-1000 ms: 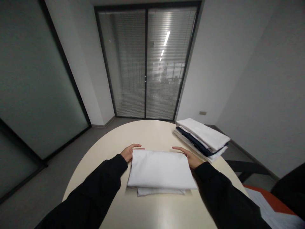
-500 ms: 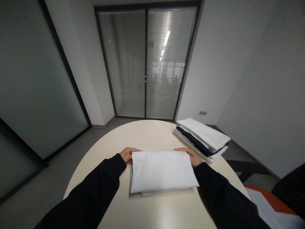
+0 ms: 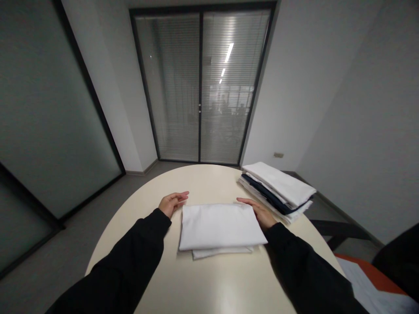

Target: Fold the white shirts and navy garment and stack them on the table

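The left grip (image 3: 170,204) is slack and apart: its fingers reach forward, loosely spread and slightly bent, with nothing clamped between them. It is just beside the far left corner of a white, flat-folded rectangular cloth (image 3: 221,229); whether a fingertip brushes the fabric cannot be told. The right grip (image 3: 262,213) is also loose, its visible fingers stretched out almost straight past the cloth's far right corner, pointing inward toward the left. The palm side runs along the cloth's right edge, meeting it or very nearly so; the thumb is hidden.

The cloth's long axis runs left to right across the wearer's front, its short sides pointing forward and back. One broad folded edge faces the wearer, and a narrower white layer (image 3: 222,252) peeks out beneath that near edge. The cloth rests on a round, cream-coloured, smooth surface (image 3: 209,283), between the two grips and mostly nearer the wearer than the fingertips.

Beyond the cloth and to its right, a stack of folded white and dark navy cloths (image 3: 278,187) sits at an angle. Black sleeves (image 3: 131,248) flank the cloth on both sides.
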Demonstrator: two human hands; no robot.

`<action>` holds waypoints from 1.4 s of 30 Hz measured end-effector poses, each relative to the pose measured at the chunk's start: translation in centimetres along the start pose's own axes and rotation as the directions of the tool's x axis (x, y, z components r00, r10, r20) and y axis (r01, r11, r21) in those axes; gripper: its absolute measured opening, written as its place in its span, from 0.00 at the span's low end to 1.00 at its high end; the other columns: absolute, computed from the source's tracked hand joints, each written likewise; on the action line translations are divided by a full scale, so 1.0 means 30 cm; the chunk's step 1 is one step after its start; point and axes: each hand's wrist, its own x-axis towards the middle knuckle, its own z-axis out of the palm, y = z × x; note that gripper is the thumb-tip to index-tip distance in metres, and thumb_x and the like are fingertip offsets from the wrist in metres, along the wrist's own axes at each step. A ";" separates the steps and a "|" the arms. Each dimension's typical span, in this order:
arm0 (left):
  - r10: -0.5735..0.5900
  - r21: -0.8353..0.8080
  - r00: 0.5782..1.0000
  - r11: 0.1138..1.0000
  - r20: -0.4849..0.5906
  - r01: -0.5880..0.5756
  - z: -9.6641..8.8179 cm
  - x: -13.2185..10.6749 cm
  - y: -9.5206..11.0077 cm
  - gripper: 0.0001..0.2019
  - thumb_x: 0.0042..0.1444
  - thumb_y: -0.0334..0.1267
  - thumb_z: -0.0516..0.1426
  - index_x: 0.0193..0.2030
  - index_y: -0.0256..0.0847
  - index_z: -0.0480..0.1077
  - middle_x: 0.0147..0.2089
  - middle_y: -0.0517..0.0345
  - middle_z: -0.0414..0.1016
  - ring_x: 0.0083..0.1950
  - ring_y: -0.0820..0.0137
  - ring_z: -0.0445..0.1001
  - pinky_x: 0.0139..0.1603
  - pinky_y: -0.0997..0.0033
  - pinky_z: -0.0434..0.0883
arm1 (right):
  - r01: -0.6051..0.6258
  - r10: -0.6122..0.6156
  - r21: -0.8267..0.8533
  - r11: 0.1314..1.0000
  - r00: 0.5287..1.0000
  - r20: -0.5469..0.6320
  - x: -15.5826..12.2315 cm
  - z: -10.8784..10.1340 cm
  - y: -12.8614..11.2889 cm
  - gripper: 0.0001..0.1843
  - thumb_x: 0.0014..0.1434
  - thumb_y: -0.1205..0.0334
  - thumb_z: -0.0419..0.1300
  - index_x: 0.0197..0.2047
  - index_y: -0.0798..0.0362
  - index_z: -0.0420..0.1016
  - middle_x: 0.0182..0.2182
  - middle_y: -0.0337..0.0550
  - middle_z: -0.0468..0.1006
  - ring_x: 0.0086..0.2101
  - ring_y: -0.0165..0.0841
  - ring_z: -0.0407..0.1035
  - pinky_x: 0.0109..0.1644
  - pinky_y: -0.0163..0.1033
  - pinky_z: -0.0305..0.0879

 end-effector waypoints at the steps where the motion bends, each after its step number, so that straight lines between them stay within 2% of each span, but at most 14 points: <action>1: 0.077 0.072 0.997 0.994 -0.008 -0.077 0.006 -0.007 0.015 0.12 0.45 0.40 0.61 0.36 0.35 0.76 0.56 0.40 0.73 0.59 0.52 0.70 0.59 0.53 0.66 | 0.017 -0.017 -0.002 1.000 1.000 -0.025 0.000 -0.004 -0.007 0.22 0.53 0.48 0.60 0.46 0.51 0.79 0.50 0.50 0.78 0.49 0.45 0.71 0.55 0.50 0.64; 3: 0.241 0.271 0.964 0.926 0.109 -0.262 0.031 -0.036 0.033 0.17 0.52 0.43 0.58 0.46 0.36 0.76 0.59 0.42 0.72 0.62 0.54 0.68 0.64 0.54 0.61 | 0.119 -0.122 -0.090 0.989 0.992 -0.031 -0.004 -0.006 -0.036 0.24 0.58 0.46 0.54 0.48 0.51 0.79 0.52 0.49 0.76 0.54 0.45 0.68 0.61 0.51 0.59; 5: 0.326 0.470 0.883 0.754 0.339 -0.459 0.067 -0.082 0.037 0.22 0.57 0.45 0.56 0.57 0.38 0.71 0.64 0.45 0.66 0.66 0.56 0.61 0.69 0.56 0.54 | 0.259 -0.256 -0.278 0.925 0.965 0.049 -0.018 0.007 -0.081 0.25 0.61 0.44 0.50 0.50 0.50 0.79 0.55 0.48 0.74 0.59 0.44 0.62 0.66 0.51 0.51; 9: 0.129 0.702 0.769 0.335 0.626 -0.628 0.118 -0.171 0.029 0.33 0.57 0.49 0.57 0.68 0.45 0.58 0.73 0.49 0.45 0.73 0.51 0.42 0.70 0.44 0.41 | 0.408 -0.238 -0.634 0.657 0.910 0.339 -0.082 0.081 -0.154 0.31 0.62 0.40 0.51 0.62 0.46 0.68 0.64 0.46 0.64 0.66 0.46 0.49 0.70 0.56 0.37; 12: -0.008 0.734 0.750 0.211 0.661 -0.645 0.122 -0.203 0.040 0.34 0.56 0.51 0.57 0.68 0.49 0.57 0.74 0.49 0.39 0.73 0.46 0.38 0.68 0.39 0.40 | 0.392 -0.051 -0.809 0.438 0.909 0.413 -0.135 0.142 -0.148 0.42 0.55 0.34 0.55 0.68 0.41 0.55 0.69 0.45 0.49 0.68 0.53 0.36 0.68 0.65 0.25; 16: -0.117 0.789 0.781 0.138 0.613 -0.599 0.130 -0.229 0.053 0.40 0.53 0.55 0.59 0.70 0.52 0.51 0.74 0.45 0.37 0.73 0.42 0.36 0.66 0.33 0.39 | 0.291 0.095 -0.906 0.308 0.938 0.333 -0.164 0.184 -0.083 0.51 0.51 0.29 0.55 0.71 0.40 0.43 0.71 0.48 0.35 0.67 0.59 0.26 0.64 0.71 0.27; 20: -0.157 0.819 0.804 0.068 0.573 -0.570 0.158 -0.264 0.040 0.54 0.42 0.64 0.62 0.72 0.51 0.42 0.74 0.41 0.29 0.71 0.35 0.30 0.63 0.27 0.36 | 0.238 0.110 -0.948 0.213 0.958 0.265 -0.159 0.208 -0.024 0.68 0.35 0.25 0.62 0.72 0.41 0.38 0.71 0.51 0.31 0.66 0.67 0.24 0.61 0.76 0.25; 23: -0.122 0.829 0.821 0.026 0.557 -0.559 0.171 -0.281 0.026 0.54 0.44 0.62 0.62 0.73 0.50 0.41 0.74 0.39 0.28 0.71 0.35 0.29 0.63 0.27 0.35 | 0.235 0.098 -0.955 0.183 0.962 0.255 -0.157 0.220 -0.011 0.76 0.26 0.23 0.64 0.72 0.43 0.37 0.71 0.54 0.30 0.65 0.71 0.23 0.59 0.78 0.29; 29: -0.077 0.807 0.804 0.018 0.589 -0.590 0.170 -0.274 0.003 0.47 0.50 0.48 0.61 0.73 0.49 0.40 0.75 0.43 0.28 0.72 0.39 0.28 0.66 0.33 0.37 | 0.392 -0.071 -0.902 0.178 0.920 0.386 -0.166 0.237 -0.048 0.67 0.34 0.23 0.62 0.71 0.46 0.47 0.70 0.56 0.41 0.66 0.68 0.32 0.63 0.72 0.21; 32: -0.070 0.792 0.789 0.019 0.610 -0.610 0.163 -0.260 -0.002 0.46 0.51 0.46 0.60 0.73 0.50 0.40 0.75 0.45 0.29 0.72 0.40 0.29 0.66 0.33 0.37 | 0.448 -0.054 -0.863 0.233 0.892 0.449 -0.169 0.251 -0.063 0.62 0.40 0.24 0.59 0.71 0.40 0.42 0.71 0.50 0.38 0.66 0.65 0.29 0.63 0.73 0.23; 35: -0.083 0.792 0.789 0.018 0.609 -0.610 0.158 -0.245 -0.001 0.46 0.51 0.48 0.60 0.72 0.53 0.41 0.75 0.47 0.28 0.72 0.40 0.29 0.66 0.33 0.39 | 0.401 0.000 -0.868 0.292 0.908 0.419 -0.163 0.252 -0.065 0.48 0.53 0.27 0.51 0.71 0.35 0.41 0.71 0.43 0.38 0.67 0.58 0.28 0.65 0.70 0.25; 38: -0.103 0.798 0.793 0.014 0.601 -0.603 0.159 -0.236 0.004 0.45 0.52 0.51 0.61 0.72 0.54 0.41 0.75 0.47 0.29 0.72 0.40 0.28 0.66 0.33 0.39 | 0.236 -0.007 -0.919 0.316 0.969 0.247 -0.144 0.235 -0.053 0.39 0.60 0.32 0.44 0.70 0.36 0.46 0.71 0.41 0.39 0.68 0.53 0.29 0.66 0.67 0.29; 40: -0.109 0.802 0.796 0.014 0.595 -0.597 0.163 -0.233 0.008 0.46 0.52 0.53 0.61 0.72 0.55 0.41 0.75 0.46 0.30 0.72 0.41 0.28 0.66 0.34 0.39 | 0.023 -0.037 -0.946 0.323 0.999 0.012 -0.126 0.213 -0.037 0.43 0.59 0.31 0.45 0.71 0.45 0.48 0.71 0.49 0.39 0.68 0.56 0.31 0.66 0.66 0.32; 42: -0.109 0.809 0.803 0.016 0.586 -0.588 0.168 -0.231 0.011 0.46 0.52 0.56 0.60 0.72 0.55 0.41 0.75 0.45 0.30 0.72 0.41 0.28 0.66 0.33 0.39 | -0.138 -0.050 -0.918 0.372 0.984 -0.168 -0.104 0.186 -0.018 0.49 0.57 0.32 0.50 0.71 0.53 0.47 0.70 0.57 0.44 0.67 0.59 0.34 0.66 0.66 0.36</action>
